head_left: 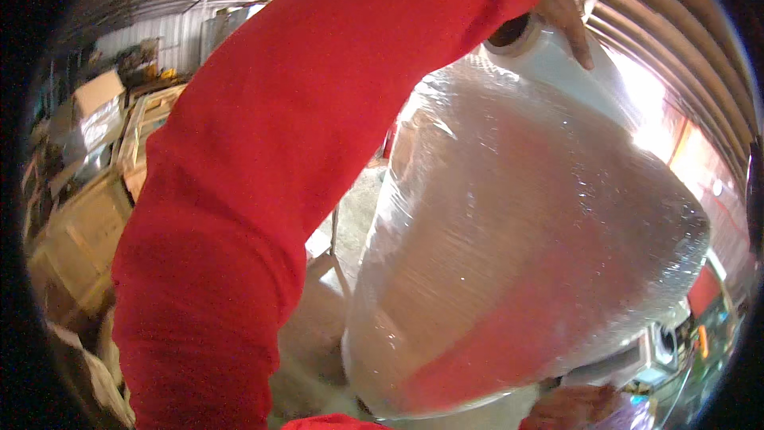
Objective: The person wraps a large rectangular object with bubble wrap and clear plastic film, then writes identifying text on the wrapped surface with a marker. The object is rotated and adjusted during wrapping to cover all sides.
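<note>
My left arm, in a red sleeve point(263, 159), reaches from the lower left up across the view. At the top, my left hand point(567, 20) grips a roll of clear stretch wrap point(549, 60), its fingers over the film beside the open core. Film covers a large brownish item point(509, 215) in front of me; it looks glossy and creased, with a red patch showing on its lower part. What lies under the film is unclear. At the lower edge, my right hand point(577, 408) is close to the wrapped item's bottom, blurred and partly cut off, its fingers unreadable.
Wooden crates point(83, 231) and an open cardboard box point(99, 95) stand at the left. A grey-and-white machine-like object point(656, 354) sits at the lower right among assorted clutter. Ribbed roofing point(676, 24) arches overhead, and bare floor point(362, 207) shows beside the wrapped item.
</note>
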Available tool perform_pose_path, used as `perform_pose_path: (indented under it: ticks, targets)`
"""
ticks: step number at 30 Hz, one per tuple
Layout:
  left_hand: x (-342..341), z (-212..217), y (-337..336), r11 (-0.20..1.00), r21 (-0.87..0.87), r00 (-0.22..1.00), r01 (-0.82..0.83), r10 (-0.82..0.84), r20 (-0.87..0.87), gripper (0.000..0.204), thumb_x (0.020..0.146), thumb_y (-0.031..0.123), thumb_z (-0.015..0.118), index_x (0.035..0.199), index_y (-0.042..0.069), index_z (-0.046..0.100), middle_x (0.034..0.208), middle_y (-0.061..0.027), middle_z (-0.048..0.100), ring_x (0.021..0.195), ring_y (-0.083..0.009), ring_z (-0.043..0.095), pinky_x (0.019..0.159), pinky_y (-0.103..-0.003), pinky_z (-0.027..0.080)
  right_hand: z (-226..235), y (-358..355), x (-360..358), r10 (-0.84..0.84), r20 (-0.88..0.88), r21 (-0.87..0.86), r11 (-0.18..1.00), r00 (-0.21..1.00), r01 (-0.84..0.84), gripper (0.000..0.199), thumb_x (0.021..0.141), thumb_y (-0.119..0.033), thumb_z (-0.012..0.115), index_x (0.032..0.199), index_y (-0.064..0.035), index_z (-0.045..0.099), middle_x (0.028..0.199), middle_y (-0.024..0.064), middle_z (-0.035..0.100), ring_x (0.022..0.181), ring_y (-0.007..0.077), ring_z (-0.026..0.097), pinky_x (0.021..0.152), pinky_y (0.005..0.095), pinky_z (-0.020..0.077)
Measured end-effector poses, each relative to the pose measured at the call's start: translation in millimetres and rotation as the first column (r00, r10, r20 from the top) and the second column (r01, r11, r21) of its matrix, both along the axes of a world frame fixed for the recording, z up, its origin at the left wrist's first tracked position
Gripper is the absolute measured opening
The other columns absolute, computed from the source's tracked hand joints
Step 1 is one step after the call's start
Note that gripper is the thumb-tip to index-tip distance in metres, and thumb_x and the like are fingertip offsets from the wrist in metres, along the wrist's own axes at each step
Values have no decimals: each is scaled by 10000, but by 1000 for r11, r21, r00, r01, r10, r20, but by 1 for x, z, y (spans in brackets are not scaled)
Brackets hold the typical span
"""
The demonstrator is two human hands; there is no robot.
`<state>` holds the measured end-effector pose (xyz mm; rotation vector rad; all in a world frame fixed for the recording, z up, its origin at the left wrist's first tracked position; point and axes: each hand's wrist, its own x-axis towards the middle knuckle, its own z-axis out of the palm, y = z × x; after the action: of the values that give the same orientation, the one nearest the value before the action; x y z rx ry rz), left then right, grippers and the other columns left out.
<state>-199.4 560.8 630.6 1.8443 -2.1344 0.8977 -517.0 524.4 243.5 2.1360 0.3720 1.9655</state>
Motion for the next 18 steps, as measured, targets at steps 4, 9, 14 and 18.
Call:
perform_pose_path:
  ticks: [4, 9, 14, 18]
  targets:
    - [20, 11, -22, 983, 64, 984, 175, -172, -46, 736, 815, 597, 706, 1280, 27, 679, 1325, -177, 644, 1222, -296, 595, 1028, -384, 454, 10, 43, 32, -636, 354, 403, 766, 686, 501, 891, 969, -671, 397, 1605, -77, 200, 1649, 183, 206, 1531, 360, 185, 1247, 534, 100]
    - [54, 12, -56, 901, 92, 900, 424, -408, -150, 686, 868, 553, 665, 1307, 26, 649, 1283, -188, 652, 1190, -298, 598, 1016, -400, 456, 8, 45, 79, -776, 162, 584, 573, 609, 575, 1073, 911, -832, 266, 1621, -50, 78, 1691, 163, 68, 1559, 337, 73, 1244, 529, 97]
    - [84, 4, -74, 801, 103, 791, 589, -545, -279, 680, 882, 548, 654, 1319, 28, 633, 1267, -196, 652, 1184, -303, 594, 1012, -403, 456, -3, 33, 79, -851, 211, 754, 455, 482, 473, 990, 949, -744, 346, 1620, -56, 112, 1683, 149, 133, 1541, 320, 158, 1238, 495, 174]
    - [111, 4, -97, 701, 113, 659, 704, -586, -472, 675, 893, 544, 646, 1329, 29, 620, 1255, -203, 653, 1179, -306, 591, 1010, -406, 456, 25, 49, 88, -860, 355, 739, 499, 367, 452, 641, 1053, -464, 375, 1557, -71, 324, 1577, 173, 373, 1404, 304, 397, 1170, 442, 309]
